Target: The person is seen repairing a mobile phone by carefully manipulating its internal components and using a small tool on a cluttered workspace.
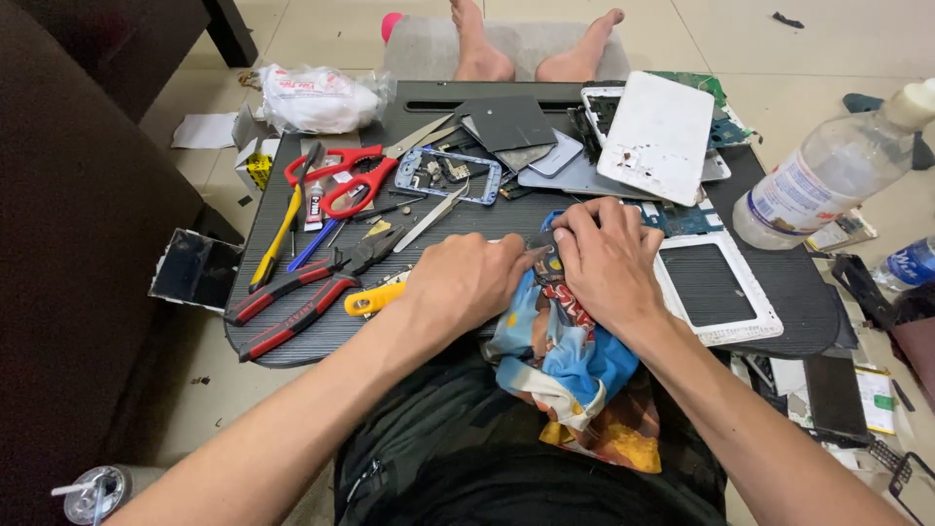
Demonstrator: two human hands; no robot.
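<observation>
My left hand [467,282] and my right hand [609,258] press together on a small dark device part [548,255] at the front of a dark lap table [779,292]. Under both hands lies a colourful blue, red and yellow cloth [565,365] that hangs off the table edge onto my lap. The part is mostly hidden by my fingers. A yellow-handled tool [373,299] lies just left of my left hand.
Red-handled scissors [355,175], red-and-black pliers [292,302], tweezers [429,219], a phone frame [448,175], a white tablet back cover [657,136] and a white bezel [721,287] lie on the table. A clear bottle [828,180] lies at the right. Someone's bare feet [531,44] rest beyond the table.
</observation>
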